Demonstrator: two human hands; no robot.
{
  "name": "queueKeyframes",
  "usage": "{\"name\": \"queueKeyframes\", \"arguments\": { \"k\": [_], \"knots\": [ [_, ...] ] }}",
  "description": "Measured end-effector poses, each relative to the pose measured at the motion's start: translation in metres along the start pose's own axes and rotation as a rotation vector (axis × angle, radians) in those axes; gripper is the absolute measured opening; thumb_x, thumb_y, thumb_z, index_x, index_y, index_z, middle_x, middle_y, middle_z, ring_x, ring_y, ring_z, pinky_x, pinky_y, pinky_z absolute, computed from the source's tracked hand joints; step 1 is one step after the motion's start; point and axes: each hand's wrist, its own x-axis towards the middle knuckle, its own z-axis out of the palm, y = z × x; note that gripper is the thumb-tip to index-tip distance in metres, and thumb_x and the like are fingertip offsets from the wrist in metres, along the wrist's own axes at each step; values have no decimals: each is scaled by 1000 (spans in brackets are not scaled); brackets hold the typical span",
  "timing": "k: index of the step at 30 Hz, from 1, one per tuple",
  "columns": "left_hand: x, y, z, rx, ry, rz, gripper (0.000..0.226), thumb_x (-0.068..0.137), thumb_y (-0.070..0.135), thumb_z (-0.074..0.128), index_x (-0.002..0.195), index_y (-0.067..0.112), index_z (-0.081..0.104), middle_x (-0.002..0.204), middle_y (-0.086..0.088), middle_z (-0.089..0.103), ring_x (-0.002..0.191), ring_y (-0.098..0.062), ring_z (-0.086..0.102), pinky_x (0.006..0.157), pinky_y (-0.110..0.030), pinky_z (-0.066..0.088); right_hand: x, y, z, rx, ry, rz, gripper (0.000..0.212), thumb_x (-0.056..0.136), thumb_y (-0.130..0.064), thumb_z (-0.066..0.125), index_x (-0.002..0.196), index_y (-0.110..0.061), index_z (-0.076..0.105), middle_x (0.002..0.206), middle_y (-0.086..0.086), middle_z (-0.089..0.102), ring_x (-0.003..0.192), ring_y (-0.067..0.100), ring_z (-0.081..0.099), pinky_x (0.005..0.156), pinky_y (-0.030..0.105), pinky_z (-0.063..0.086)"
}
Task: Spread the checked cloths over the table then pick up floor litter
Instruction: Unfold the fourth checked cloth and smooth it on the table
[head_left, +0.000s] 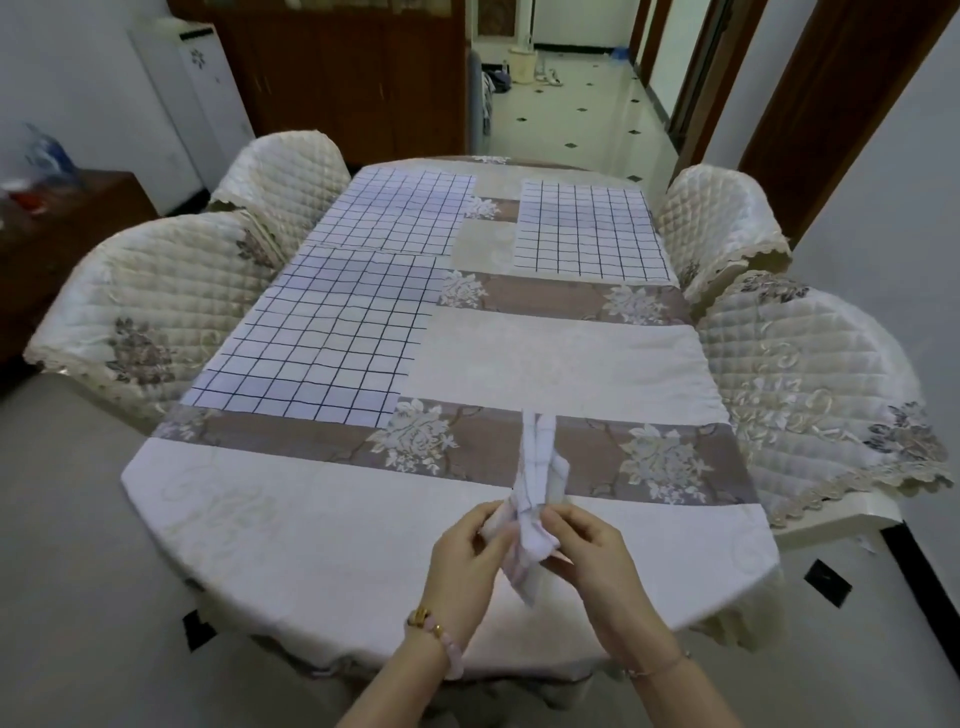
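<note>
Three white checked cloths lie flat on the table (291, 525): one at the near left (317, 338), one at the far left (395, 213), one at the far right (587, 231). A further checked cloth (537, 499), bunched and crumpled, is held above the table's near edge. My left hand (467, 556) grips its lower left part and my right hand (592, 556) grips its right side. The cloth's upper end sticks up between the hands, its lower end hangs down. The near right of the table shows only the floral tablecloth.
Quilted cream chairs flank the table, two on the left (140, 322) and two on the right (810, 374). A dark sideboard with a plastic bag (47, 156) stands at far left. Dark squares mark the floor tiles (826, 582). A hallway opens beyond the table.
</note>
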Motion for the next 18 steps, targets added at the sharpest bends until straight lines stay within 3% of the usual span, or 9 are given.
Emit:
{"name": "queueKeyframes", "arguments": {
  "k": [2, 4, 8, 13, 16, 18],
  "knots": [
    [4, -5, -14, 0, 114, -14, 15, 89, 16, 59, 79, 20, 69, 77, -4, 70, 76, -19, 64, 77, -52, 54, 2, -1, 0, 9, 0, -5, 19, 93, -12, 54, 94, -3, 70, 90, 5, 73, 85, 13, 68, 73, 24, 56],
    [11, -8, -30, -31, 215, -20, 17, 89, 12, 59, 74, 16, 66, 71, -9, 64, 71, -18, 57, 71, -51, 54, 5, -2, -3, 15, 19, -16, 18, 92, -13, 54, 93, -3, 70, 90, 7, 71, 84, 10, 65, 75, 24, 55],
    [23, -13, -64, -183, 388, -52, 17, 89, 4, 57, 76, 14, 61, 75, -5, 60, 72, -15, 58, 59, -25, 57, 10, 8, -21, 15, 80, -12, 22, 94, -15, 52, 97, -1, 69, 96, 11, 71, 88, 14, 63, 79, 28, 55],
    [41, -43, -97, -176, 357, -209, 12, 91, 8, 55, 81, 9, 62, 81, -12, 63, 71, -18, 61, 55, -19, 57, 20, 45, -29, 40, 98, 306, 22, 94, -15, 52, 96, 1, 67, 91, 12, 69, 74, 17, 63, 65, 24, 54],
    [54, -59, -111, -30, 308, -293, 9, 90, 7, 57, 83, 6, 62, 82, -17, 59, 53, -12, 58, 44, -17, 51, 30, 52, -29, 120, 71, 425, 22, 94, -19, 50, 98, -7, 67, 95, 5, 75, 91, 21, 68, 85, 32, 53],
    [59, -64, -117, 19, 293, -305, 7, 90, 4, 56, 86, 1, 60, 78, -16, 60, 55, -15, 56, 41, -15, 49, 40, 51, -29, 157, 90, 433, 17, 94, -19, 50, 98, -10, 64, 97, 6, 74, 96, 23, 67, 89, 34, 51]
  ]
}}
